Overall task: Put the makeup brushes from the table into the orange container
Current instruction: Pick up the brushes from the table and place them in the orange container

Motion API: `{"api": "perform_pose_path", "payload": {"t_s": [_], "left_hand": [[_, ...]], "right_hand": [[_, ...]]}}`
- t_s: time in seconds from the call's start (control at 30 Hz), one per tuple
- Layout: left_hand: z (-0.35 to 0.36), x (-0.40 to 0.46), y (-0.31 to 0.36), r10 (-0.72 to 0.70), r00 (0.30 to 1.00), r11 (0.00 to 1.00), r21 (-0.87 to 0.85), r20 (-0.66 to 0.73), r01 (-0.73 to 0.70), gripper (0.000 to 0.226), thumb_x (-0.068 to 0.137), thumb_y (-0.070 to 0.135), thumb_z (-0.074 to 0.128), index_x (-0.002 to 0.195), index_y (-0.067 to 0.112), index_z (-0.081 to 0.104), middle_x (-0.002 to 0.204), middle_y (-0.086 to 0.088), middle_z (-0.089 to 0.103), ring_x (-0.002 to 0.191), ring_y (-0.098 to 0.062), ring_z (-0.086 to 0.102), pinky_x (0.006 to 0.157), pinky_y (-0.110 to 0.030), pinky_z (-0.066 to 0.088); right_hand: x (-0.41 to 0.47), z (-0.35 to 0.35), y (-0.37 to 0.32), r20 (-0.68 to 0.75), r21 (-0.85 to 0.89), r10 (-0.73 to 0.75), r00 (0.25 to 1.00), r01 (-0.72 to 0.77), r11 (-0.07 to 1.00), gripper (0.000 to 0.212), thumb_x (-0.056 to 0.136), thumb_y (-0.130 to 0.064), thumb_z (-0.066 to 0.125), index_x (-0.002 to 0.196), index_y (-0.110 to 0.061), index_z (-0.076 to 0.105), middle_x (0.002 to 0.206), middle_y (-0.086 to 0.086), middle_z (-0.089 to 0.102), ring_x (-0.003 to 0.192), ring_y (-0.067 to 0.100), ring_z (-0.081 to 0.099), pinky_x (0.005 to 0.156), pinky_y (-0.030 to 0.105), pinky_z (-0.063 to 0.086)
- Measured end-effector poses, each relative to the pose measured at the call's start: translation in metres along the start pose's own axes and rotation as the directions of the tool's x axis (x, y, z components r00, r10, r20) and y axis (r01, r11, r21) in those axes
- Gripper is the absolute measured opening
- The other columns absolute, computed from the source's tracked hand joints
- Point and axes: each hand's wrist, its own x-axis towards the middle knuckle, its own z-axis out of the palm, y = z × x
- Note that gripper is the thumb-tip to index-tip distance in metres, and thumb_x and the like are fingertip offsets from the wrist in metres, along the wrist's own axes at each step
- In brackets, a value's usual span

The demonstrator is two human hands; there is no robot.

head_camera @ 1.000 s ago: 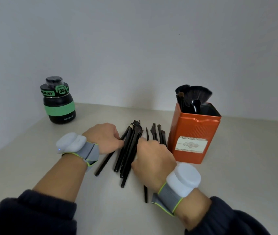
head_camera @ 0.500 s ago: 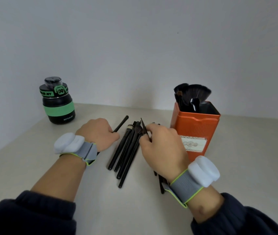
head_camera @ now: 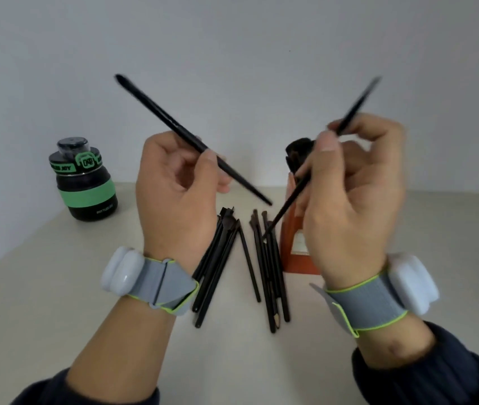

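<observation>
Left hand (head_camera: 174, 185): pinches one brush (head_camera: 191, 138), raised, tip far-left. Right hand (head_camera: 349, 206): pinches a second brush (head_camera: 320, 162), crossing in front of the orange container (head_camera: 293, 247), which stands far-right of the pile and is mostly hidden by that hand.

Advice: you should turn each handle downward and drop it among the brushes already standing inside.

Remaining brushes (head_camera: 244, 258): two loose bundles on the table (head_camera: 57, 287).

Change: half a second ago both hands were low at the pile; now both are lifted clear.
</observation>
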Motion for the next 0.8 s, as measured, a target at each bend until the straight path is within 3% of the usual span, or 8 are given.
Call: {"api": "perform_pose_path", "payload": {"t_s": [0.1,0.2,0.3,0.4,0.5,0.6,0.7,0.8], "left_hand": [[0.017,-0.006,0.012,0.050,0.998,0.986,-0.159,-0.045,-0.057,0.014,0.093,0.006,0.053,0.093,0.016,0.044,0.075,-0.004,0.069,0.059,-0.023,0.069,0.063,-0.040,0.059],[0.032,-0.014,0.019,0.125,0.991,0.977,-0.171,-0.039,-0.130,0.016,0.094,0.008,0.053,0.095,0.019,0.042,0.078,-0.004,0.069,0.062,-0.022,0.070,0.067,-0.039,0.060],[0.042,-0.019,0.020,0.165,0.986,0.978,-0.129,-0.018,-0.166,0.017,0.092,0.013,0.054,0.097,0.024,0.042,0.081,-0.004,0.069,0.063,-0.021,0.069,0.065,-0.043,0.058],[0.048,-0.021,0.014,0.127,0.992,0.991,-0.053,0.022,-0.125,0.021,0.090,0.017,0.054,0.098,0.033,0.044,0.082,0.002,0.070,0.065,-0.027,0.066,0.066,-0.051,0.055],[0.052,-0.022,0.007,0.072,0.994,0.997,-0.014,0.076,-0.071,0.018,0.089,0.021,0.052,0.099,0.036,0.046,0.082,0.005,0.068,0.063,-0.024,0.062,0.063,-0.044,0.054],[0.057,-0.023,-0.001,0.014,0.995,1.000,-0.004,0.100,-0.014,0.006,0.094,0.029,0.046,0.093,0.034,0.049,0.078,0.004,0.067,0.056,-0.016,0.059,0.057,-0.032,0.049],[0.063,-0.025,-0.005,-0.038,0.994,0.998,0.059,0.104,0.032,0.020,0.096,0.045,0.037,0.085,0.037,0.052,0.073,-0.003,0.065,0.054,-0.018,0.058,0.056,-0.035,0.049],[0.069,-0.029,-0.007,-0.048,0.992,0.996,0.086,0.116,0.039,0.033,0.097,0.050,0.033,0.082,0.034,0.059,0.068,-0.004,0.063,0.055,-0.014,0.057,0.058,-0.035,0.050]], "right_hand": [[0.012,-0.012,-0.007,-0.119,0.098,-0.041,0.992,0.052,0.994,0.007,0.103,-0.014,0.044,0.101,-0.021,0.041,0.064,0.004,0.057,0.039,0.026,0.050,0.040,0.031,0.040],[0.021,-0.023,-0.010,-0.193,0.080,-0.085,0.977,0.102,0.992,0.001,0.106,-0.012,0.038,0.106,-0.011,0.038,0.070,0.007,0.055,0.041,0.025,0.050,0.041,0.037,0.043],[0.027,-0.030,-0.009,-0.239,0.015,-0.129,0.962,0.137,0.990,0.010,0.106,-0.012,0.036,0.110,-0.003,0.038,0.077,0.014,0.053,0.049,0.026,0.051,0.045,0.038,0.045],[0.028,-0.031,-0.006,-0.206,-0.076,-0.175,0.963,0.162,0.984,0.007,0.103,-0.009,0.041,0.107,-0.005,0.045,0.082,0.014,0.057,0.065,0.026,0.059,0.057,0.042,0.051],[0.025,-0.027,0.001,-0.155,-0.141,-0.103,0.983,0.081,0.987,0.007,0.098,-0.009,0.051,0.101,-0.014,0.054,0.082,0.001,0.063,0.074,0.019,0.065,0.067,0.043,0.053],[0.021,-0.024,0.011,-0.081,-0.201,0.003,0.997,-0.019,0.979,0.009,0.096,-0.014,0.054,0.101,-0.020,0.059,0.076,-0.004,0.067,0.068,0.015,0.065,0.066,0.039,0.053],[0.018,-0.023,0.021,-0.013,-0.333,0.008,1.000,-0.012,0.943,0.012,0.098,-0.022,0.052,0.109,-0.021,0.057,0.070,-0.010,0.067,0.062,0.005,0.061,0.060,0.020,0.046],[0.015,-0.022,0.024,0.022,-0.425,-0.032,0.999,0.038,0.905,0.012,0.101,-0.028,0.050,0.108,-0.021,0.057,0.068,-0.010,0.067,0.062,0.009,0.062,0.060,0.026,0.046]]}}
